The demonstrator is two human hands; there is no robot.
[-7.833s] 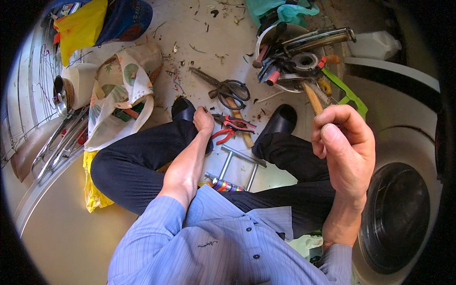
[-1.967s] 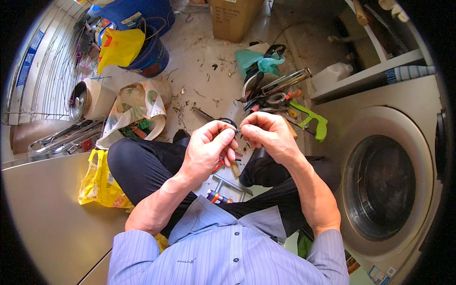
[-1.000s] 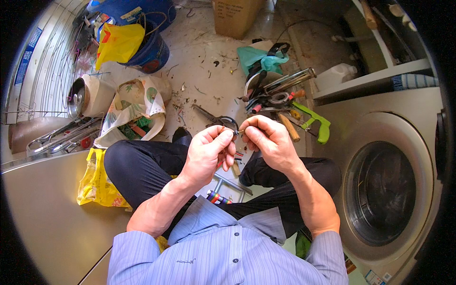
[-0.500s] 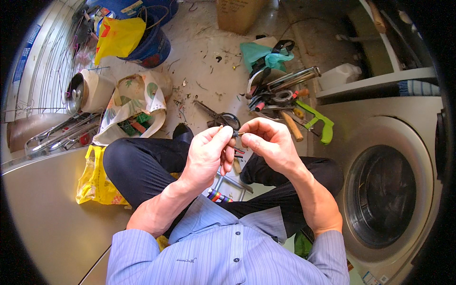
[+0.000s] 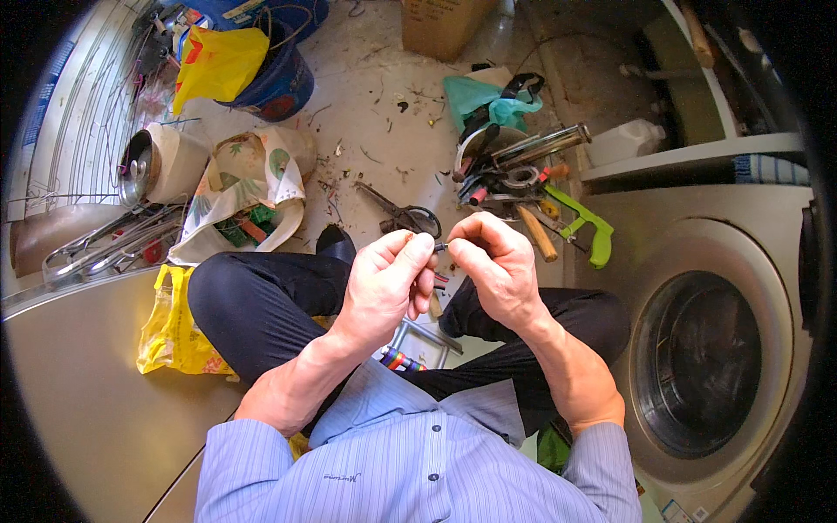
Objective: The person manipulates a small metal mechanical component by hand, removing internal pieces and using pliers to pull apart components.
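Observation:
My left hand (image 5: 384, 277) pinches a thin black wire (image 5: 440, 247) between thumb and forefinger, with its other fingers curled beneath. At the wire's other end my right hand (image 5: 493, 268) grips it between thumb and fingertips, very close to the left. Red and black wire (image 5: 441, 281) shows below the left fingers. Most of the wire is covered by my fingers, so its ends cannot be made out. Just beyond the hands, a pair of dark scissors (image 5: 392, 207) lies on the floor.
Hand tools (image 5: 523, 179) and a green-handled tool (image 5: 602, 242) lie right of centre, by a washing machine (image 5: 697, 349). On the left are a patterned bag (image 5: 283, 200), a yellow bag (image 5: 166, 327) and a blue bucket (image 5: 283, 87). A cardboard box (image 5: 440, 26) stands at the back.
My right hand has shifted slightly, and its fingers have closed in more on the wire. The copper-coloured bit seen at its fingertips before is now hidden. The left hand is nearly still.

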